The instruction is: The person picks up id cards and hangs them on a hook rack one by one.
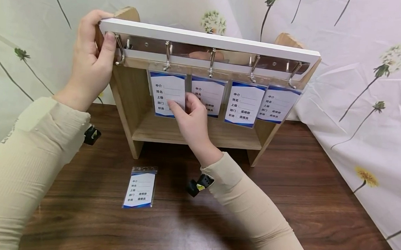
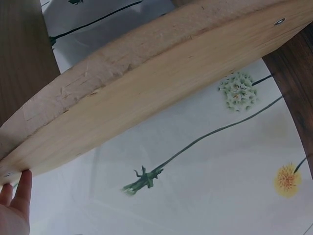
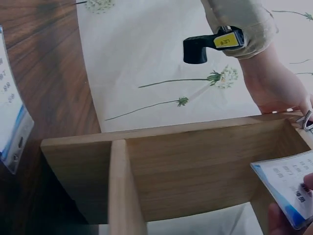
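Note:
My left hand (image 1: 92,57) grips the left end of a wooden hook rack (image 1: 125,84), thumb on the front near the first hook (image 1: 120,50). In the left wrist view, its fingertips (image 2: 22,196) touch the rack's side panel (image 2: 146,93). My right hand (image 1: 195,119) pinches the leftmost hanging badge (image 1: 162,86), thumb on its front and fingers behind. That badge's top edge is right at the tip of the second hook (image 1: 167,56). Three more badges hang to the right: one (image 1: 205,86) partly behind my hand, one (image 1: 245,104) and one (image 1: 280,104) at the right end.
Another badge (image 1: 139,189) lies face up on the dark wooden table (image 1: 99,221) in front of the rack. A lower shelf (image 1: 220,135) spans the rack's side panels. Flower-printed white cloth (image 1: 353,83) stands behind and to the right.

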The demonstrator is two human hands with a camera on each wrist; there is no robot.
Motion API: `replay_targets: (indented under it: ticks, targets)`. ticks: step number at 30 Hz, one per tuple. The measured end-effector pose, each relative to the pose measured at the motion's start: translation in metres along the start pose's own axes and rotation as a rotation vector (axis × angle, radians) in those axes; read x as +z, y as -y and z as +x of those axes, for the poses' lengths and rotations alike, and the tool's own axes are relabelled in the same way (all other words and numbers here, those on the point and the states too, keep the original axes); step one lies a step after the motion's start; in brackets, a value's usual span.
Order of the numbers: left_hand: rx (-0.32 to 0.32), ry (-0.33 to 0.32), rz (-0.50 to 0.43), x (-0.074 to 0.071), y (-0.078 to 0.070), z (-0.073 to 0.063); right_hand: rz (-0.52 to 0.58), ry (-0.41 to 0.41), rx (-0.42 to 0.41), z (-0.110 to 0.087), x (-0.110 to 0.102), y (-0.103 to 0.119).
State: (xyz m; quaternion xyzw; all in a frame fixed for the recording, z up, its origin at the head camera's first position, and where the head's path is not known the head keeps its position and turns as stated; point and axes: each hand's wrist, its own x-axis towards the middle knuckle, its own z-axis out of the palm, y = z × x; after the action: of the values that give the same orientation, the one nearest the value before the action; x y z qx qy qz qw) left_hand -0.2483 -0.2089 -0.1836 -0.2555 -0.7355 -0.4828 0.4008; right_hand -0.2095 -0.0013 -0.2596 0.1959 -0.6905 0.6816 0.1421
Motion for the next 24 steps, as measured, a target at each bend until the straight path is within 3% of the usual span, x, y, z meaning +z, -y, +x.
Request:
replay_targets:
  ticks: [15, 24]
  targets:
    - [0.0, 0.008, 0.032, -0.002, -0.001, 0.0, 0.137, -0.049, 0.122, 0.001, 0.005, -0.013]
    - [0.006, 0.006, 0.038, -0.001, -0.002, 0.0, 0.232, -0.03, 0.172, -0.013, 0.008, -0.024]
